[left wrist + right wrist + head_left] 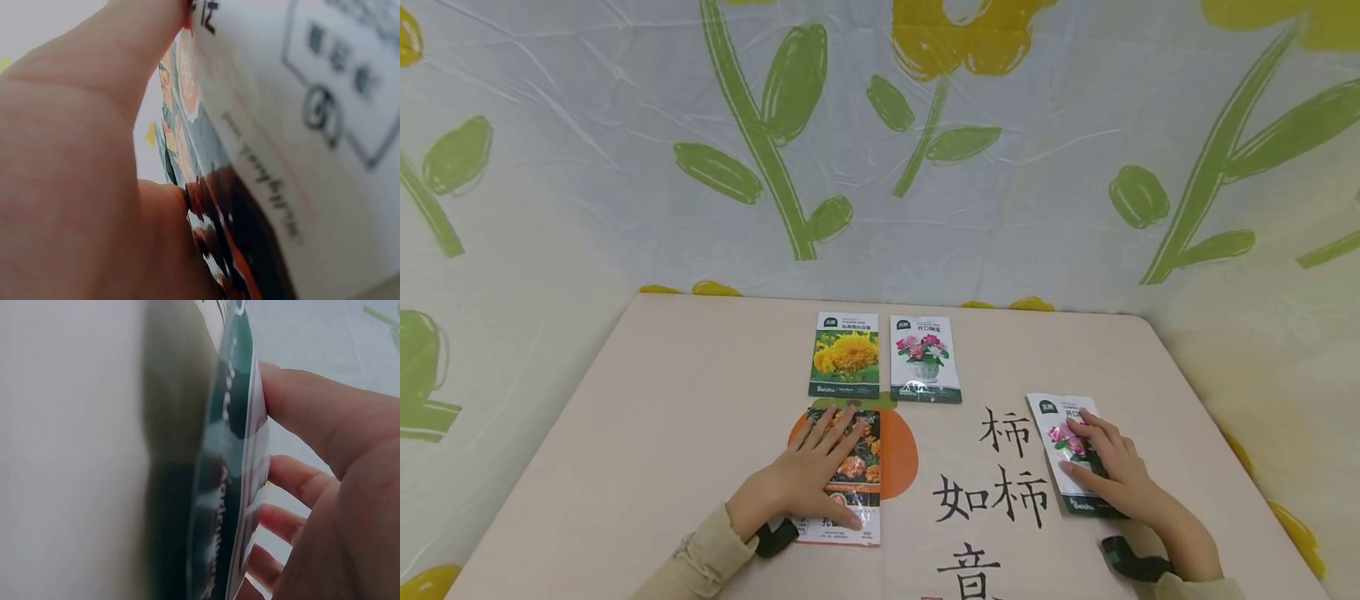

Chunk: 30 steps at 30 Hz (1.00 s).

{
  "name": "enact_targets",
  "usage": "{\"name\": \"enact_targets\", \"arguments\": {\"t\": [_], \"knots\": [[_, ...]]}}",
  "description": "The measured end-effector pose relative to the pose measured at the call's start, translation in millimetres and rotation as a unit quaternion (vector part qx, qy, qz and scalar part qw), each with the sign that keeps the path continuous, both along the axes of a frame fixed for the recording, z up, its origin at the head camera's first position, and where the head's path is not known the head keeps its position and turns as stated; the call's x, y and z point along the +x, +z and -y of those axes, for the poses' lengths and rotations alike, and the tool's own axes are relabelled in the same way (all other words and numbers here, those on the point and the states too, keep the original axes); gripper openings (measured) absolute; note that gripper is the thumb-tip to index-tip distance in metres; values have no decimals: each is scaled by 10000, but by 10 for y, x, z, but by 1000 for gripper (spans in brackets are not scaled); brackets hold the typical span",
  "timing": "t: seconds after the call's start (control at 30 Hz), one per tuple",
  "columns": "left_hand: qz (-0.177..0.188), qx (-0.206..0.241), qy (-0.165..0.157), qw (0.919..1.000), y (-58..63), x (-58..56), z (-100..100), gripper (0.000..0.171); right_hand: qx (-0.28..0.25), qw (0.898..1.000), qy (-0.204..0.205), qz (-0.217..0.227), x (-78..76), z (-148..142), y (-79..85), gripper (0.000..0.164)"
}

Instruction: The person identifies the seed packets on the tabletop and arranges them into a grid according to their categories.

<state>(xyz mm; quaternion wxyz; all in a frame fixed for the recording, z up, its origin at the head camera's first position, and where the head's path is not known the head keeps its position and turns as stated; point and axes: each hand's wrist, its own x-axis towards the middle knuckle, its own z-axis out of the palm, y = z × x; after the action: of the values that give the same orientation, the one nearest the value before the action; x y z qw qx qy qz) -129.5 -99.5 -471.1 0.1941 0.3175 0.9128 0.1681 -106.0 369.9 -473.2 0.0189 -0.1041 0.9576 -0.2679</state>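
My left hand (pixel 808 482) lies with spread fingers over a flower seed packet (pixel 867 467) with orange blooms on its front. Its thumb stretches across the packet's white lower part. Up close in the left wrist view, the packet's printed face (pixel 250 187) runs beside the hand. On the right, my right hand (pixel 1123 479) rests on a white and green seed packet (pixel 1062 440) picturing pink flowers, slightly tilted on the table. The right wrist view has the thumb and fingertips (pixel 284 403) against that packet's front, its green lower end (pixel 219 469) nearest the camera.
Two more seed packets, one with yellow flowers (pixel 846 354) and one with potted pink flowers (pixel 925 360), lie side by side farther back. The pale table (pixel 700 392) carries black brush characters (pixel 988 500) and an orange printed fruit (pixel 901 454). A floral curtain (pixel 1030 208) hangs behind.
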Motion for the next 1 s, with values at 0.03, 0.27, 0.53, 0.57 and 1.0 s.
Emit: {"name": "enact_targets", "arguments": {"t": [0.03,0.27,0.53,0.57,1.0], "knots": [[11,1,1,10000,7,0,-1,121,19,10000,-14,2,4,5,-1,65],[51,-27,-70,10000,50,-4,6,121,198,9998,-26,23,12,44,-1,66],[-26,-59,-172,9998,36,-20,26,121,292,9996,-36,-13,22,79,6,66],[-36,-64,-182,9998,32,-20,28,121,311,9995,-33,-18,23,83,5,66],[11,-49,-218,9998,38,-26,39,119,432,9989,1,154,22,162,55,68]]}}
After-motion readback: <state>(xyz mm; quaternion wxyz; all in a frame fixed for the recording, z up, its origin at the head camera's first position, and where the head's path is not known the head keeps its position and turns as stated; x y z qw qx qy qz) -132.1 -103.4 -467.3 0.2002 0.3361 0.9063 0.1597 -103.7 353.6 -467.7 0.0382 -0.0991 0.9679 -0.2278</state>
